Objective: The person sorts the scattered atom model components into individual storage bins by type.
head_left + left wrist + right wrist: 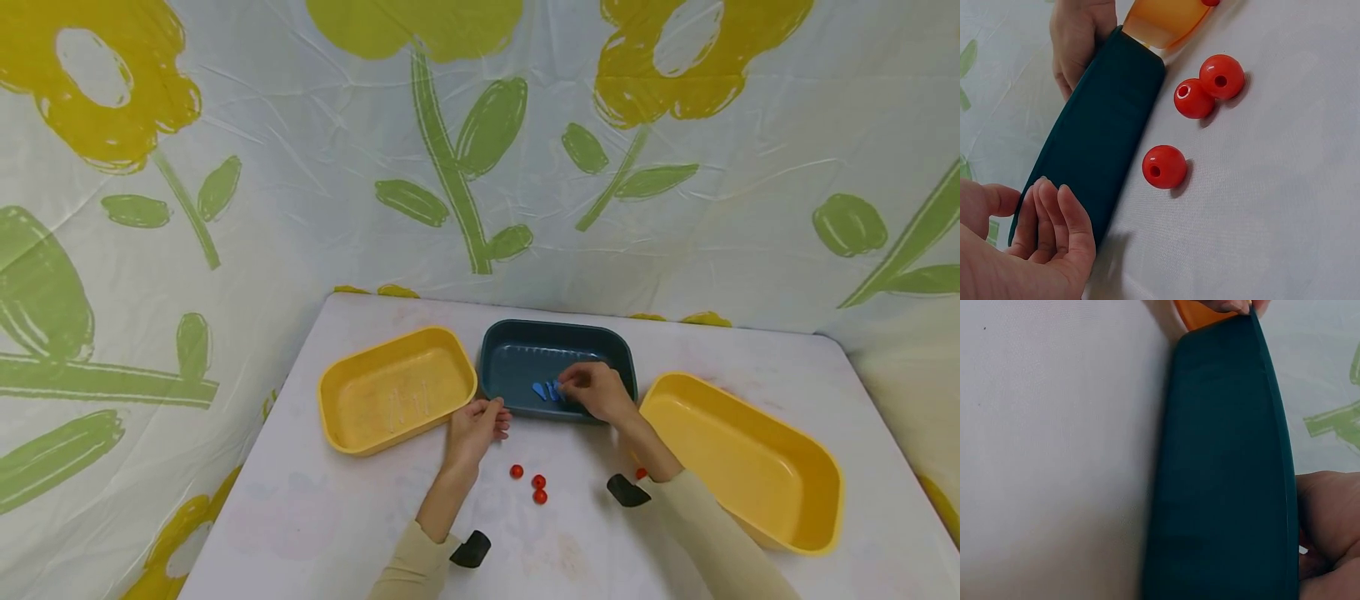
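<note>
My left hand (474, 432) pinches the rim of a dark teal tray (1100, 119) at its near left corner, thumb over the edge and fingers against the outer wall. Over the tray's right part, my right hand (597, 393) bends down with its fingertips together on a small blue piece at the end of a short row. Other small blue pieces (539, 390) lie beside it on the tray floor. In the right wrist view the tray wall (1222, 462) hides the fingertips of that hand (1332, 515).
A yellow tray (347, 446) on the left holds several thin, pale sticks (408, 404). Another yellow tray (750, 467) stands at the right, beside my right forearm. Several red beads with holes lie on the white table, one bead (1164, 167) nearest the teal tray.
</note>
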Motion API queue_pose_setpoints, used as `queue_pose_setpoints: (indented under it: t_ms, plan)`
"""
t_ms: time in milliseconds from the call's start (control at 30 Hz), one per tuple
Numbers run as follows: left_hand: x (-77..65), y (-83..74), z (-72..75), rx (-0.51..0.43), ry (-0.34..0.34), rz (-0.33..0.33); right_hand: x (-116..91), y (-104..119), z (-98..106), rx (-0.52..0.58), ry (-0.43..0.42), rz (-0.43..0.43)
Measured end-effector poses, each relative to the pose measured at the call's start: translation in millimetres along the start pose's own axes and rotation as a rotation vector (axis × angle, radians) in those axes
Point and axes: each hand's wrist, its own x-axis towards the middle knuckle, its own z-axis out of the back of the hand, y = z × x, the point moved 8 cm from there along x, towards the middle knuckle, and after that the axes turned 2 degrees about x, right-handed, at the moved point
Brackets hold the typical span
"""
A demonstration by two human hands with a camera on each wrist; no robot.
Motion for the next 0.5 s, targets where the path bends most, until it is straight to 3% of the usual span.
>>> queue_pose_setpoints:
  t_ms: [267,500]
  plan:
    - [-0.9,-0.1,0.3,0.005,0.003,-0.015,2,0,-8,-0.062,0.087,-0.037]
    - [-0.6,-1.0,0.6,-0.009,0.009,-0.018,3,0,-11,-0.082,0.116,-0.048]
